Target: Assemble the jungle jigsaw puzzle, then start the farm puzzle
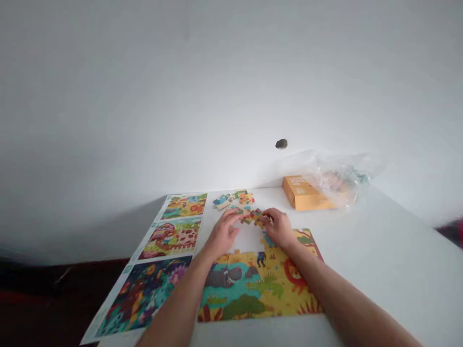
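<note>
A partly joined, colourful animal jigsaw (260,284) lies on the white table (379,260) in front of me, with a bare gap in its upper left part. My left hand (222,233) rests flat with fingers stretched toward loose pieces (233,198) beyond the gap. My right hand (278,226) is curled over a small cluster of joined pieces (255,217) at the puzzle's top edge, fingertips pinching it.
A printed sheet with three picture guides (159,260) lies left of the puzzle, reaching the table's left edge. An orange box (304,193) and a crumpled clear plastic bag (340,180) stand at the back right by the white wall.
</note>
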Demonstrator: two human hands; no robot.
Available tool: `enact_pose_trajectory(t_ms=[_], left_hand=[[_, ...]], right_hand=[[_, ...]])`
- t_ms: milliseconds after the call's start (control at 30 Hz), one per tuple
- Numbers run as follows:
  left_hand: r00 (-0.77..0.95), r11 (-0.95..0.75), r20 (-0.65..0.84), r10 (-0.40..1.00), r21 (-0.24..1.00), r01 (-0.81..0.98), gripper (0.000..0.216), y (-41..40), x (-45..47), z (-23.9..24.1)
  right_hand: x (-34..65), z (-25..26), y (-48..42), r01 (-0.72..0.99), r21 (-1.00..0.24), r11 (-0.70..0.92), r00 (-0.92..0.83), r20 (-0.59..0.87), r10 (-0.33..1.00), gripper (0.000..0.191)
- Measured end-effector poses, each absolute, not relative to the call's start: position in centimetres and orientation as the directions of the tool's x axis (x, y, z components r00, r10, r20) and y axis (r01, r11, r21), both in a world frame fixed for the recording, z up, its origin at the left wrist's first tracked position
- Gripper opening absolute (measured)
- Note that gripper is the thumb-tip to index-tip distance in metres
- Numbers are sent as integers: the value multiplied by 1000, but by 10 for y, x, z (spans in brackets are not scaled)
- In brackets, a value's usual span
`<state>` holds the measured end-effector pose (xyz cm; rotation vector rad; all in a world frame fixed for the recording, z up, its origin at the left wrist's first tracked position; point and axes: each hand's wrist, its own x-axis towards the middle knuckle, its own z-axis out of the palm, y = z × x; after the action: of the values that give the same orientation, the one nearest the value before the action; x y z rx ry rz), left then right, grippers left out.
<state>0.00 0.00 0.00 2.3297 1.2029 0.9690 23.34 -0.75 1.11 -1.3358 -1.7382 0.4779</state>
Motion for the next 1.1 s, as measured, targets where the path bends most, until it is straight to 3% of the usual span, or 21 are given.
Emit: enact_pose_trajectory(t_ms=[133,233,300,533,900,1100], left_hand=[[420,-629,470,777,554,545,49,-6,8,5],[406,-633,486,774,556,539,45,-10,11,9],[398,-629,488,777,564,535,40,-12,12,12],[417,-595,426,803,621,511,33,-20,15,22],[442,-585,385,810,579,568,32,-21,15,18],[463,-562,331,822,604,565,29,-22,15,15]], right_hand=[[227,15,-12,391,-876,282,-69,278,958,20],[223,20,-18,160,-958,240,-207,205,957,37],[221,23,-22,100,-974,204,-278,170,945,40],[229,16,-16,250,-931,265,-273,195,942,17],[235,11,-12,250,-923,293,-345,198,918,17],[237,13,-14,379,-855,354,-446,166,879,22]])
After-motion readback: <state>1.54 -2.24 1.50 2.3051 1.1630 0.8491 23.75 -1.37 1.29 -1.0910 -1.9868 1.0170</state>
